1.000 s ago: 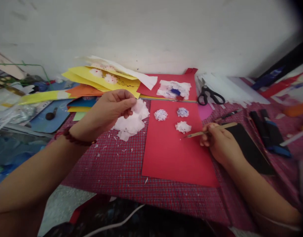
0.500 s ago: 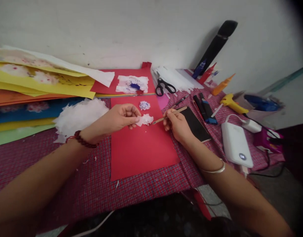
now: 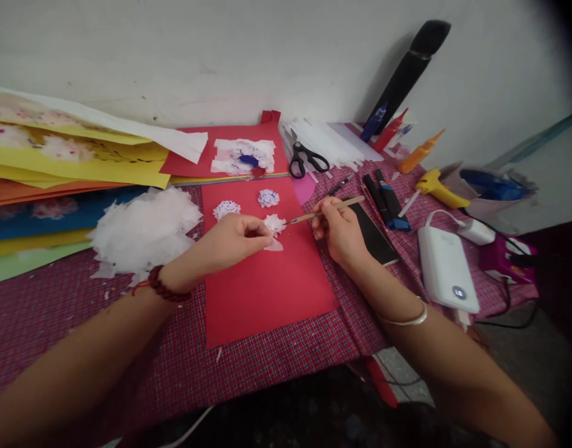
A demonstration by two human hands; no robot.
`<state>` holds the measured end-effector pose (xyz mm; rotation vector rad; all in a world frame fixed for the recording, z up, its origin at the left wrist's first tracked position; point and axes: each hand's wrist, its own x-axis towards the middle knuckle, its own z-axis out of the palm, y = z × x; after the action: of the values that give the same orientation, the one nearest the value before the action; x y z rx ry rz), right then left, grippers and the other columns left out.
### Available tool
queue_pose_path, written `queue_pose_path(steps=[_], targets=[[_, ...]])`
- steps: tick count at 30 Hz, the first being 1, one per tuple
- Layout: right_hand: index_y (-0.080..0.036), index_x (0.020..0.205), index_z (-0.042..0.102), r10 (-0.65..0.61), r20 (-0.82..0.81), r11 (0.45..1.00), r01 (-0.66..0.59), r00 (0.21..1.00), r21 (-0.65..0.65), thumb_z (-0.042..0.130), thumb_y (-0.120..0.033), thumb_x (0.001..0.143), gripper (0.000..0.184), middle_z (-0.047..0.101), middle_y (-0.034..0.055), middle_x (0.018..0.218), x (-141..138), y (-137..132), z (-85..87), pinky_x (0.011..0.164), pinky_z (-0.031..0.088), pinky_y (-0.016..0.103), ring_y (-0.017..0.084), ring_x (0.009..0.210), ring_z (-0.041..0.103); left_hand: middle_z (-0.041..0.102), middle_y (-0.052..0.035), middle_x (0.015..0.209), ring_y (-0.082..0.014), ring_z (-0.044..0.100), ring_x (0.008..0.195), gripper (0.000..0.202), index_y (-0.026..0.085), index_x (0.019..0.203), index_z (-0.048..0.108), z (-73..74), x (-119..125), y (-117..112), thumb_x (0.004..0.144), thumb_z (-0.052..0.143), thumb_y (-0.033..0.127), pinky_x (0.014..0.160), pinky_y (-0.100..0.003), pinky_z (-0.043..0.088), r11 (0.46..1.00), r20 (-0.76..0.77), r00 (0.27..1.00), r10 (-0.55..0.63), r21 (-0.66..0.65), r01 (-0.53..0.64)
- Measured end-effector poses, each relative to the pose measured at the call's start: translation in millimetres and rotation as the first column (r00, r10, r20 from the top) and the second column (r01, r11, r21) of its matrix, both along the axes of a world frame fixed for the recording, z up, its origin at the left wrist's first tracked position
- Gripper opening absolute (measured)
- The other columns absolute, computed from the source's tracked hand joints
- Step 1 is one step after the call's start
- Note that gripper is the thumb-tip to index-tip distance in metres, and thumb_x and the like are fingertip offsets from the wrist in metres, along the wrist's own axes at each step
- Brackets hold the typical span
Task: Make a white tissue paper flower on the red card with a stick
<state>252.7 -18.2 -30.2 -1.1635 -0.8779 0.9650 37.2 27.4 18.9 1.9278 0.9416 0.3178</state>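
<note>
My left hand (image 3: 246,239) is closed, with thumb and fingertips pinching a small piece of white tissue paper (image 3: 274,245) over a red sheet (image 3: 262,298). My right hand (image 3: 337,227) grips a thin paintbrush (image 3: 307,217) with a beige handle, its dark tip pointing left. That tip lies at the edge of a white ruffled paper flower (image 3: 274,224) on the red sheet. Above it sits a blue-speckled paper flower (image 3: 268,198). Another speckled flower (image 3: 226,209) is partly hidden behind my left hand.
White tissue pieces (image 3: 143,227) are heaped at left, beside stacked coloured sheets (image 3: 81,180). At the back lies a paint-smeared white paper (image 3: 225,163). To the right are scissors (image 3: 307,158), a black phone-like slab (image 3: 372,239), a glue gun (image 3: 439,188) and a power bank (image 3: 447,267).
My left hand and its tissue piece have shifted slightly down and right, nearer the brush. The flower behind my left hand has come into sight. The view has shifted a little.
</note>
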Motion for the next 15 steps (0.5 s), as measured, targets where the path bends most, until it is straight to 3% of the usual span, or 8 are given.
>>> queue_pose_path(steps=[5, 10, 15], targets=[[-0.021, 0.071, 0.054, 0.011, -0.002, 1.000, -0.011, 1.000, 0.022, 0.063, -0.048, 0.084, 0.031, 0.053, -0.0073, 0.047, 3.7, -4.2, 6.5, 0.035, 0.032, 0.018, 0.005, 0.035, 0.044, 0.065, -0.0013, 0.062, -0.0130, 0.056, 0.059, 0.017, 0.016, 0.065, 0.068, -9.4, 29.1, 0.1, 0.078, 0.063, 0.025, 0.053, -0.026, 0.034, 0.967, -0.159, 0.985, 0.071, 0.254, -0.029], [-0.021, 0.068, 0.054, 0.079, 0.063, 0.997, -0.080, 0.995, 0.010, 0.061, -0.046, 0.085, 0.032, 0.051, -0.0074, 0.044, 4.0, -8.5, 11.2, 0.034, 0.030, 0.019, 0.005, 0.033, 0.041, 0.065, -0.0012, 0.064, -0.0125, 0.055, 0.059, 0.014, 0.016, 0.065, 0.064, -21.8, 38.2, 6.6, 0.078, 0.063, 0.023, 0.054, -0.027, 0.033, 0.947, -0.159, 0.978, 0.132, 0.313, -0.077], [-0.020, 0.071, 0.055, 0.089, 0.193, 0.995, -0.096, 0.977, 0.026, 0.058, -0.047, 0.088, 0.031, 0.054, -0.0064, 0.047, 1.6, -8.9, 9.9, 0.036, 0.031, 0.019, 0.005, 0.035, 0.044, 0.064, -0.0006, 0.062, -0.0122, 0.053, 0.057, 0.016, 0.016, 0.063, 0.060, -24.6, 38.7, 8.2, 0.078, 0.061, 0.020, 0.054, -0.027, 0.032, 0.937, -0.184, 0.972, 0.146, 0.341, -0.076]])
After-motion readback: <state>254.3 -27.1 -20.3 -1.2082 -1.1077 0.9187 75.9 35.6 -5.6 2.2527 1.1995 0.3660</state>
